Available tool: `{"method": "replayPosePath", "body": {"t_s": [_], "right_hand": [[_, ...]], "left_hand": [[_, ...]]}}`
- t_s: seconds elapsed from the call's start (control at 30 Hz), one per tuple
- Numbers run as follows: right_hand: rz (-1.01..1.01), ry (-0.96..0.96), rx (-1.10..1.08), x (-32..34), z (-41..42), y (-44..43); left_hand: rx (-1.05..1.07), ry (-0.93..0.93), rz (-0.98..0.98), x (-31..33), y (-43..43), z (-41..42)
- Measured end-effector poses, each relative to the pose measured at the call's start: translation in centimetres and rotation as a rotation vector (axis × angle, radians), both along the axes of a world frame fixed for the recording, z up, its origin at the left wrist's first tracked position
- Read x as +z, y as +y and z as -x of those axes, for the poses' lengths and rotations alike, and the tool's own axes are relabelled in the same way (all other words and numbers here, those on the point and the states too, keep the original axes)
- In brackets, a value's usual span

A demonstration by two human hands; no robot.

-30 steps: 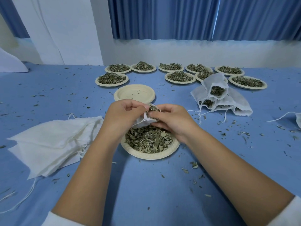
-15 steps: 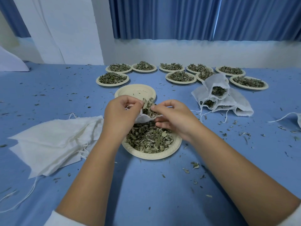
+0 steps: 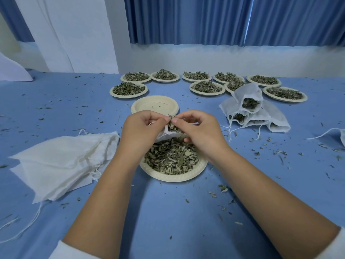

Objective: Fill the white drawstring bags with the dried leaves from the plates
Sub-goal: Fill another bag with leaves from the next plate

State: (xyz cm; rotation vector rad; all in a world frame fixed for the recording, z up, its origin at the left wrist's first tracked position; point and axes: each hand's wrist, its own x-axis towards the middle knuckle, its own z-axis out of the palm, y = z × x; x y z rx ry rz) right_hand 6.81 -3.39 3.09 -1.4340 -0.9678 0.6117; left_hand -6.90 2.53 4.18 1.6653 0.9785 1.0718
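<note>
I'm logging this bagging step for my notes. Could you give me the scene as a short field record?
left hand: holds the mouth of the open bag
right hand: pinches dried leaves at that mouth
open bag: above the near plate of leaves
empty plate: just beyond the hands
filled bags: piled right
unfilled bags: stacked left
far plates: several, all with leaves

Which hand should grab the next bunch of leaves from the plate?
Right, probably. The left hand grips the bag, holding its mouth up. The right hand only pinches leaves at that mouth, just above the plate, so it can dip down.
</note>
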Motion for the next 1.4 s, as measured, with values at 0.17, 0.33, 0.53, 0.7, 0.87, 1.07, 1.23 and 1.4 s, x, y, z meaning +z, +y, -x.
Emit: {"method": "replayPosePath", "body": {"t_s": [0.17,0.33,0.53,0.7,0.87,1.07,1.23,1.4], "right_hand": [[-0.101,-0.016,-0.004,0.0,0.0,-0.1],[-0.175,-0.217,0.005,-0.3,-0.1,-0.1],[-0.099,-0.4,0.048,-0.7,0.3,-0.1],[-0.028,-0.373,0.02,-1.3,-0.1,0.2],[-0.017,-0.382,0.057,-0.8,-0.1,0.1],[0.047,-0.219,0.064,0.0,-0.3,0.0],[0.119,-0.104,0.067,0.1,-0.3,0.0],[0.012,-0.388,-0.064,0.2,-0.3,-0.1]], "left_hand": [[0.001,-0.036,0.083,0.3,-0.1,-0.1],[0.087,-0.069,0.095,0.2,0.3,0.1],[-0.018,-0.067,0.087,0.0,0.2,-0.2],[-0.159,0.042,0.051,-0.2,-0.2,-0.2],[-0.021,0.05,0.012,-0.3,0.2,-0.3],[0.095,-0.001,-0.012,-0.4,0.9,0.0],[0.094,0.013,-0.047,-0.5,0.9,0.1],[0.111,0.215,-0.204,-0.9,0.9,0.1]]}}
